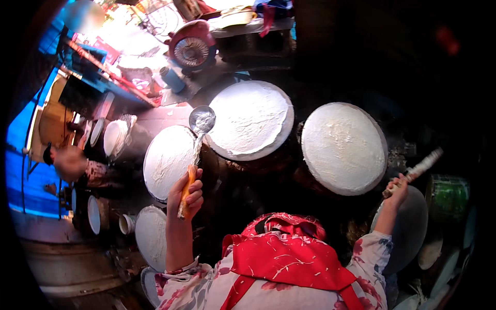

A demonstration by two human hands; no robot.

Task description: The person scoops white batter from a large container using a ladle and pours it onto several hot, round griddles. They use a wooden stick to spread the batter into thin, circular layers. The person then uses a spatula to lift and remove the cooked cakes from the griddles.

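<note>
My left hand (188, 195) grips a metal ladle (202, 117) by its orange handle. White batter coats the ladle's bowl and neck. The bowl is seen between the left white-coated round surface (168, 166) and the upper middle one (250, 122); I cannot tell whether it touches either. On the right, my right hand (396, 190) holds a stick-like tool (424, 162) with white residue along its length, pointing up and right. Another white-coated round surface (344, 149) lies left of that hand. Below it is a bare grey round surface (407, 232), partly hidden by my forearm.
A red-rimmed fan or blower (192, 48) stands at the back beside a blue-grey cylindrical container (172, 79). At far left is another person (99, 174) near several round vessels. A green tin (449, 197) stands at right.
</note>
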